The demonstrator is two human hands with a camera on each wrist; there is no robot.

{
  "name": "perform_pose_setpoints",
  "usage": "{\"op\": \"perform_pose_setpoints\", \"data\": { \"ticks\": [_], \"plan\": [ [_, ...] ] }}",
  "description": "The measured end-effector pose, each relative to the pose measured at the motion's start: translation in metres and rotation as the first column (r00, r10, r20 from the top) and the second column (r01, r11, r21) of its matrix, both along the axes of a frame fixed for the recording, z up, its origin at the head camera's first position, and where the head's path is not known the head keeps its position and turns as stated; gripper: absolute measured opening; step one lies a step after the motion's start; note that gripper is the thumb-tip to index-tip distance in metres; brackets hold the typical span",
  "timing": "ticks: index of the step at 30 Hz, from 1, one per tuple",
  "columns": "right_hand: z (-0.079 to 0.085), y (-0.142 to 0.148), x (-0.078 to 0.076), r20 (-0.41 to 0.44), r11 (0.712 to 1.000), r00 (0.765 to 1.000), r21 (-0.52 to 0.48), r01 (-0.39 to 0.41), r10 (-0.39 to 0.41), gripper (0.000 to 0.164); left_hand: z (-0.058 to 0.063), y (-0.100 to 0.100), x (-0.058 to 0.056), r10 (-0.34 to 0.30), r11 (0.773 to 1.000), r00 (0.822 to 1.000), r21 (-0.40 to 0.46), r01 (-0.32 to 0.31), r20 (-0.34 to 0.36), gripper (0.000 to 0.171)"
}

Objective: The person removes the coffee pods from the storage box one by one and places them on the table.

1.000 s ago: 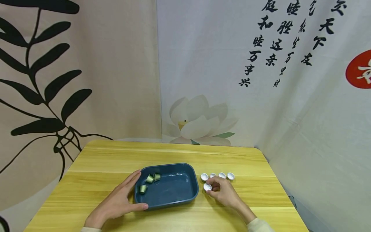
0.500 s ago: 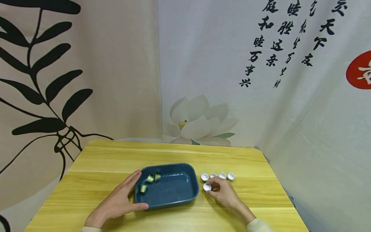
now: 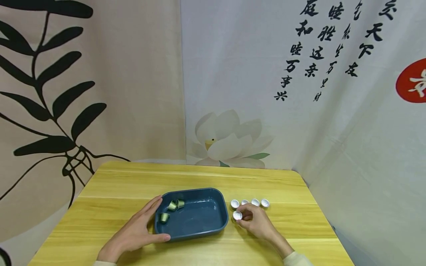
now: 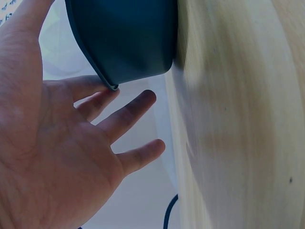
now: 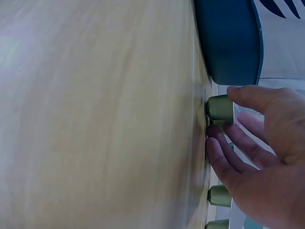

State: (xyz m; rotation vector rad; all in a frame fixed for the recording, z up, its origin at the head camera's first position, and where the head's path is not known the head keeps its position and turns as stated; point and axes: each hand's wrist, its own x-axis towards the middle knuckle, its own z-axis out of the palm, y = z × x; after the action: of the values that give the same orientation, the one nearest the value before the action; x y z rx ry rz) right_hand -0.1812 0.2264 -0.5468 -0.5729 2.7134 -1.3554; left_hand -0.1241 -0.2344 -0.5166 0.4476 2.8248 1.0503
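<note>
My left hand (image 3: 133,231) steadies the left end of a dark blue tray (image 3: 206,229), thumb at the near rim and fingertips at the far one. In the left wrist view its fingers are spread and fairly straight, some touching the tray's rim. Inside the tray lie several small green coffee capsules, one of them a capsule (image 3: 164,217) near the left wall. Right of the tray, my right hand (image 3: 257,220) pinches a green coffee capsule (image 5: 221,108) between thumb and fingers. Its white lid faces up, and its base is at the tabletop.
Behind the right hand stands a row of capsules, lids up, including a leftmost capsule (image 3: 234,204) and a rightmost one (image 3: 264,203); the hand partly covers one. All stand on a wooden table (image 3: 133,181). A printed cloth backdrop (image 3: 229,92) hangs behind its far edge.
The pinched capsule has shifted very slightly left, towards the tray. Both hands keep their hold, and the tray and its capsules have not visibly moved.
</note>
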Motion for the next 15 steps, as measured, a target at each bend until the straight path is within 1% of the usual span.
{"op": "perform_pose_setpoints", "data": {
  "ticks": [15],
  "plan": [
    [-0.0017, 0.0047, 0.0030, 0.010, 0.999, 1.000, -0.051, -0.010, 0.011, 0.040, -0.0014, 0.0001, -0.0009, 0.001, 1.000, 1.000, 0.000, -0.001, 0.004, 0.133]
  ]
}}
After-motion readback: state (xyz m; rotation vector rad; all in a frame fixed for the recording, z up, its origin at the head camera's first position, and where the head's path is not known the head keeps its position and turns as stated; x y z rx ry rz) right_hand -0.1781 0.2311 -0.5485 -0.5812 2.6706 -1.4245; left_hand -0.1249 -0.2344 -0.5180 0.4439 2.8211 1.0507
